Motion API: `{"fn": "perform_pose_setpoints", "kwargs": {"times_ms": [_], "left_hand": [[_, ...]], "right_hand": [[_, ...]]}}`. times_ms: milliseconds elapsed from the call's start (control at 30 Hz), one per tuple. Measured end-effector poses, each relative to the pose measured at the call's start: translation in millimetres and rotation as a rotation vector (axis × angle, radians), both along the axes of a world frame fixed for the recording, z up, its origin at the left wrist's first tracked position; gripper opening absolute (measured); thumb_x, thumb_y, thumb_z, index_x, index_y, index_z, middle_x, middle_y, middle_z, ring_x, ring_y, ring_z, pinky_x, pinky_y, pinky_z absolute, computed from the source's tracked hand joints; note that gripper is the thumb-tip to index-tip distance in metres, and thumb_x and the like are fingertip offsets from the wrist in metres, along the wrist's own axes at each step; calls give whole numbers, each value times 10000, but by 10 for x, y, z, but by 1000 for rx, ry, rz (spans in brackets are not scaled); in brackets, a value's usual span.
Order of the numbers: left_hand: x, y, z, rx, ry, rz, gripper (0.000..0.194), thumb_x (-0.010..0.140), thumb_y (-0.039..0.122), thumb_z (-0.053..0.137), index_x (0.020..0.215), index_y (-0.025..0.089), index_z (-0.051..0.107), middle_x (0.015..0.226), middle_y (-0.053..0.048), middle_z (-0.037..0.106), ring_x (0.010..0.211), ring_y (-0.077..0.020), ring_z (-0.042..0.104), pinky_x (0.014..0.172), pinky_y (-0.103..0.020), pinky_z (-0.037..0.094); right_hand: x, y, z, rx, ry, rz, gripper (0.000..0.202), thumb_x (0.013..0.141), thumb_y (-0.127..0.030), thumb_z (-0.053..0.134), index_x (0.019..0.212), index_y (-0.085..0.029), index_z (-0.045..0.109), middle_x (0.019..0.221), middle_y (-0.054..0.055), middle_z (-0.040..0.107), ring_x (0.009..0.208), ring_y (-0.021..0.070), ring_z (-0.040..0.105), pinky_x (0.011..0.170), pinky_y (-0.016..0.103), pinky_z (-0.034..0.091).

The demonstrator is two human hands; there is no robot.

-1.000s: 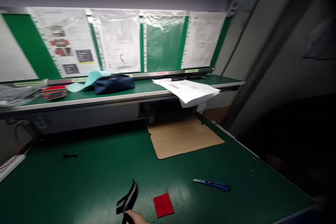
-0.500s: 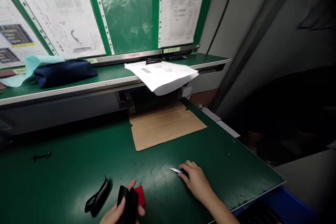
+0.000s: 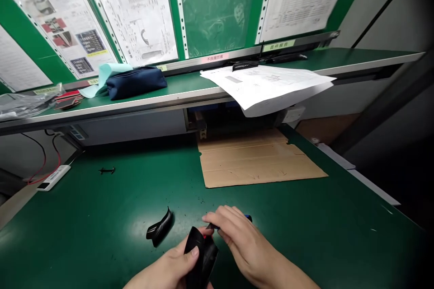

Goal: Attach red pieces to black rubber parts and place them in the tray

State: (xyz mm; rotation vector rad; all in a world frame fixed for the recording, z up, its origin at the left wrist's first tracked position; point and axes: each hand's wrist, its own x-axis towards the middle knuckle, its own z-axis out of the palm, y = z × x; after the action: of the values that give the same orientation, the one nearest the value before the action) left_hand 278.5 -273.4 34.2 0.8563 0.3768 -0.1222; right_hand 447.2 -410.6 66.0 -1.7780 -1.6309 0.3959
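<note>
- The right hand (image 3: 242, 246) is curled, fingers pressed around a blue-handled utility knife (image 3: 247, 218) whose end shows just past the knuckles; its tip meets the top of the black curved plastic part (image 3: 200, 257).
- The left hand (image 3: 169, 268) is closed on that black curved plastic part, thumb along its front, holding it upright just above the green work table (image 3: 101, 216).
- The green work table spreads wide and bare beyond and to the left of the hands; its right edge runs diagonally, well apart from the right hand.
- A flat brown cardboard sheet (image 3: 259, 162) lies beyond the right hand, near the table's back.
- A green upper shelf (image 3: 190, 92) overhangs farther back, with loose white papers (image 3: 267, 88) drooping over its edge and a dark blue fabric pouch (image 3: 135, 82) off to the left.
- A second black curved ribbed strip (image 3: 159, 230) lies just left of the held part, apart from it.
- A sliver of red (image 3: 205, 236) shows between the two hands.
- A small black clip (image 3: 107, 170) lies well apart, far left and beyond.
</note>
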Motion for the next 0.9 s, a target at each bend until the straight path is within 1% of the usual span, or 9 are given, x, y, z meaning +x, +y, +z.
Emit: {"fn": "perform_pose_setpoints", "kwargs": {"times_ms": [100,167,267,333,400,500,633,733,900], "left_hand": [[-108,93,64,77,51,-60,413,810,518,612,1062,191,621,782,-24,552,639,-149,590,657,-275,403],[-161,146,124,173,101,-112,432,803,562,604,941,156,654,780,-36,557,649,-129,539,646,-253,377],[-218,196,211,329,105,-164,501,803,604,576,929,131,682,772,-51,588,650,-121,474,635,-241,342],[-249,212,260,366,77,-203,506,815,600,562,950,127,679,766,-56,614,638,-117,452,627,-237,325],[-273,221,306,343,78,-235,480,823,584,560,961,136,660,801,-65,650,646,-120,461,626,-233,322],[-281,231,388,344,118,-281,452,834,564,557,967,141,646,850,-70,673,654,-116,469,622,-221,318],[-227,229,483,368,150,-342,441,842,555,552,988,151,651,794,-41,652,609,-96,426,593,-212,292],[-170,218,510,424,154,-378,454,824,586,554,997,176,643,839,-43,658,631,-114,437,585,-221,290],[-61,202,586,607,154,-458,482,840,609,492,1029,194,647,862,-35,640,721,-154,475,634,-237,318]], "right_hand": [[-83,110,90,-13,-209,26,331,977,-462,372,1230,-274,472,925,41,531,805,191,463,731,341,380],[-143,170,96,-18,-314,13,451,898,-615,431,1126,-240,535,876,34,513,765,190,431,683,327,345],[-236,230,54,1,-402,4,565,870,-699,329,988,-204,575,814,30,481,712,180,377,625,318,273],[-290,252,14,20,-445,-14,647,863,-728,219,947,-194,574,798,33,467,702,182,359,621,326,244],[-331,259,-18,28,-490,-43,688,852,-744,153,895,-190,559,789,33,458,698,184,350,623,330,225],[-367,241,-43,17,-552,-77,670,865,-732,128,790,-184,505,772,27,448,685,177,339,613,329,200],[-382,171,-55,31,-602,-113,640,902,-682,106,730,-182,467,732,19,445,650,164,316,591,331,171],[-376,111,-79,34,-613,-129,579,937,-630,173,731,-187,483,717,15,458,637,163,312,584,334,170],[-346,55,-159,-18,-610,-131,425,938,-547,366,729,-200,497,692,5,484,624,160,331,579,332,190]]}}
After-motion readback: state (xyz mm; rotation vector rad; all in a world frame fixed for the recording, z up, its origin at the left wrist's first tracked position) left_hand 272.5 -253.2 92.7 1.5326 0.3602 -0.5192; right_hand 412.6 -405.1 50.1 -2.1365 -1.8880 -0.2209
